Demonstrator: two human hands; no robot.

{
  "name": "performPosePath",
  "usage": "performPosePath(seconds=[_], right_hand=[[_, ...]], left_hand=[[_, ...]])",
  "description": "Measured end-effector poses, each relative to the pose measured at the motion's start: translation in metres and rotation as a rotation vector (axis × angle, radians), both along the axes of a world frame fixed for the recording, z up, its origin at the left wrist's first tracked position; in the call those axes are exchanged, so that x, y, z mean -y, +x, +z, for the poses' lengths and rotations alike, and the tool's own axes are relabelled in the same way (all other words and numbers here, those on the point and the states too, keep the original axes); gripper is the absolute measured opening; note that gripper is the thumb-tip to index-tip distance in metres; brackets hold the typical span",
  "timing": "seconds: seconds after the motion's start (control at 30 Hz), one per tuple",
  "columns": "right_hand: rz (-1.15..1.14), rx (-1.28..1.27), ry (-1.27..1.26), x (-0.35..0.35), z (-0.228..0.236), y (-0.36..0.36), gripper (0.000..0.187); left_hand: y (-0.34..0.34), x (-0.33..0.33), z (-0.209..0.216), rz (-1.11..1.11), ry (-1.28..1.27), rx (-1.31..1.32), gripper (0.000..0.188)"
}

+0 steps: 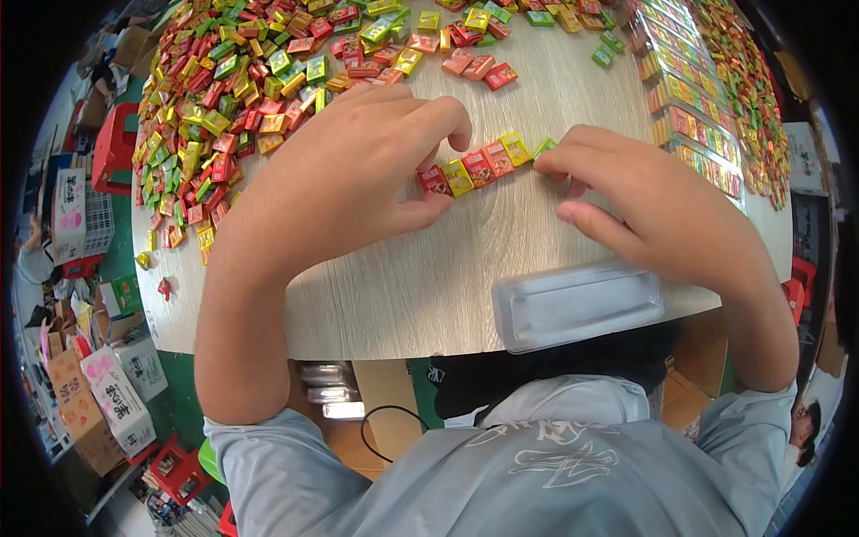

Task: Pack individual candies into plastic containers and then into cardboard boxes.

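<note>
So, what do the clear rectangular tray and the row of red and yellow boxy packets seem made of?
The tray looks like glossy plastic: see-through, with glints along its moulded edges. The packets have brightly printed, slightly shiny wrapping with crisp edges, perhaps coated paper or plastic film.

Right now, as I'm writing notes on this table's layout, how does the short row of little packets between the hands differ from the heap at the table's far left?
The short row lines its packets up in a single slanted strip; the heap lies jumbled at many angles. The short row has only a few packets, the heap a great many. Both include red and yellow packets and rest on the same wood-grain table.
</note>
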State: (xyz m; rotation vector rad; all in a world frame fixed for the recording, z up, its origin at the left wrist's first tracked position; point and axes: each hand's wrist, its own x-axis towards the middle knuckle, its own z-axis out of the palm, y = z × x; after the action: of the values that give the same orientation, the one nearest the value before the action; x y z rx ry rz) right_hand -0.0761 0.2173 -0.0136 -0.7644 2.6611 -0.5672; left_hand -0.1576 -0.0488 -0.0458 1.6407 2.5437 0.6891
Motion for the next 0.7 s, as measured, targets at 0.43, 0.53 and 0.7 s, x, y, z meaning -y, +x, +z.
performPosePath(seconds=[0.43,0.53,0.7], right_hand=[[-0.19,-0.251,0.065,-0.001,-0.011,-0.007,0.024],[-0.197,-0.225,0.131,0.005,-0.017,-0.016,0.024],[-0.14,-0.239,0.1,-0.001,-0.021,-0.023,0.025]], left_hand=[[0.013,-0.011,-0.003,0.037,-0.028,-0.136,0.043],[0.012,-0.012,-0.004,0.048,-0.059,-0.152,0.046],[0.013,-0.012,-0.002,0.059,-0.1,-0.124,0.042]])
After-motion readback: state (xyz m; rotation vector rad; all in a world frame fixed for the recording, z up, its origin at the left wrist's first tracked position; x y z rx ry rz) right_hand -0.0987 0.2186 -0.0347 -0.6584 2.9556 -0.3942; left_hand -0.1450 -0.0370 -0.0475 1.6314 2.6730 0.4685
